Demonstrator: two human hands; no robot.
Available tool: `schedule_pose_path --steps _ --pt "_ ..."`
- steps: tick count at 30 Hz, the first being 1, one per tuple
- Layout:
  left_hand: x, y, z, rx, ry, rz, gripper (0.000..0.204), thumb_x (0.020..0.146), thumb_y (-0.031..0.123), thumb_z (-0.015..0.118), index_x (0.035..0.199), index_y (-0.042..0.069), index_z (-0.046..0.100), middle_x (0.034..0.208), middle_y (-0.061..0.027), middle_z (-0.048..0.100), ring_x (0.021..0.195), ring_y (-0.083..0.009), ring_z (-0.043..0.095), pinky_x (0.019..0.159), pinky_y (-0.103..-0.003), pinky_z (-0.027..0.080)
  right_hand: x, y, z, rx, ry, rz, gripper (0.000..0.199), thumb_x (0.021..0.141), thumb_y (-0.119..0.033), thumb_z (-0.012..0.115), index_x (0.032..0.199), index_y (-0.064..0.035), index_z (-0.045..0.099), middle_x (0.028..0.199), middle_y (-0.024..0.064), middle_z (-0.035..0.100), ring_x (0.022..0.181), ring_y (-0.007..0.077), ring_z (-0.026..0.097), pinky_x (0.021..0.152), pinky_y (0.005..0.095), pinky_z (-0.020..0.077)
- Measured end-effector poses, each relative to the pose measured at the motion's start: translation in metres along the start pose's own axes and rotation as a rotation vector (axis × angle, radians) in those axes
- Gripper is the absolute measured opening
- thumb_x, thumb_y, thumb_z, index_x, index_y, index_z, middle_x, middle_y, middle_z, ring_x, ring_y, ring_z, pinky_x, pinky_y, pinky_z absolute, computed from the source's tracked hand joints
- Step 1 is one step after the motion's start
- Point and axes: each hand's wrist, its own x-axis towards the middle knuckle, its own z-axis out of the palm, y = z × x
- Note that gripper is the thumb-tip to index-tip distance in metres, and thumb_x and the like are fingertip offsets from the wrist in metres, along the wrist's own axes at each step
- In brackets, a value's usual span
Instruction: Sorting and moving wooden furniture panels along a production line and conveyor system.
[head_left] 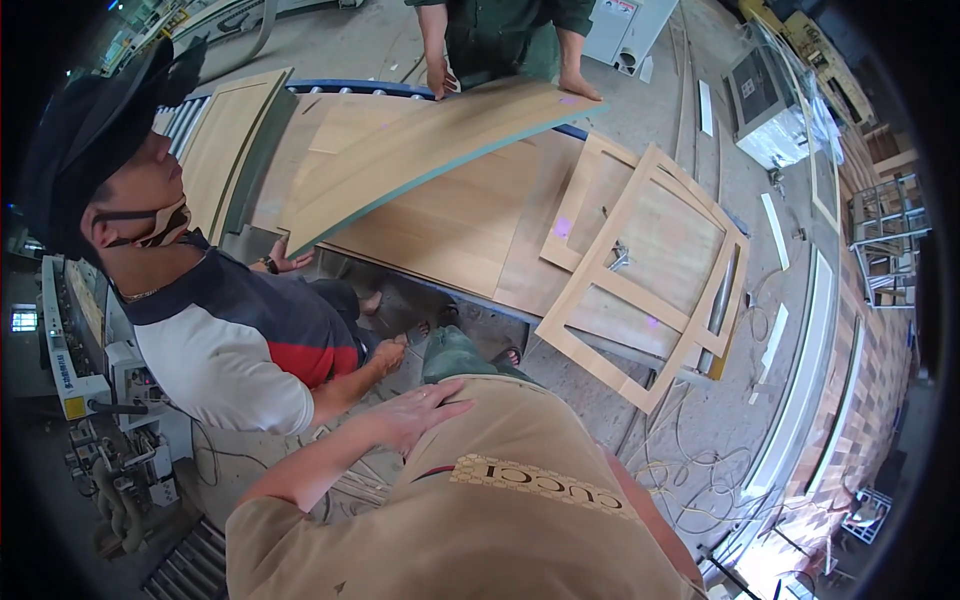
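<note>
Left hand (415, 412) lies open and flat on the wearer's own tan shirt (500, 500), holding nothing. Right hand is out of sight, so its state cannot be told. Ahead, co-workers carry a panel (420, 150), one cut off at the top edge

An empty wooden frame (645, 275) leans at the frame's right centre, a grey machine (768, 105) stands at upper right, cables (690, 470) coil on the concrete floor (700, 420) lower right, and rollers (190, 565) show at lower left.
</note>
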Motion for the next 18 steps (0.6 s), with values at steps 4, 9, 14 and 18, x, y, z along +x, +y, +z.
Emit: schedule_pose_path --steps 4,9,14,18 --pt "0.004 -0.006 0.006 -0.02 -0.017 0.021 0.103 0.071 0.032 0.078 0.156 0.01 0.025 0.16 -0.0293 0.016 0.141 -0.0478 0.033 0.116 -0.049 0.03 -0.013 0.048 0.0 -0.084 0.014 -0.049 0.063 0.092 -0.037 0.061 0.143 -0.0029 0.047 0.137 0.0235 0.056 0.126 0.0396 0.054 0.106 0.0424 0.0422" --pt "0.007 -0.008 0.009 -0.031 -0.063 0.021 0.102 0.073 0.034 0.077 0.156 0.01 0.023 0.16 -0.0307 0.015 0.144 -0.0488 0.028 0.117 -0.051 0.028 0.007 0.085 0.005 -0.184 0.012 -0.117 0.066 0.088 -0.038 0.065 0.141 -0.0036 0.048 0.136 0.0239 0.056 0.125 0.0408 0.054 0.104 0.0433 0.0435" --pt "0.006 -0.009 0.018 -0.06 -0.043 0.017 0.109 0.069 0.031 0.079 0.158 0.013 0.02 0.16 -0.0313 0.016 0.146 -0.0481 0.025 0.118 -0.051 0.026 0.012 0.09 0.006 -0.062 -0.074 -0.012 0.068 0.087 -0.037 0.067 0.143 -0.0042 0.047 0.137 0.0237 0.055 0.124 0.0406 0.054 0.104 0.044 0.0435" --pt "0.005 -0.012 0.019 -0.08 -0.048 0.027 0.115 0.065 0.027 0.082 0.16 0.015 0.017 0.16 -0.0315 0.017 0.148 -0.0469 0.023 0.119 -0.05 0.025 0.012 0.129 0.007 -0.122 -0.065 -0.01 0.07 0.087 -0.037 0.068 0.145 -0.0046 0.045 0.137 0.023 0.056 0.126 0.04 0.054 0.106 0.0446 0.0425"
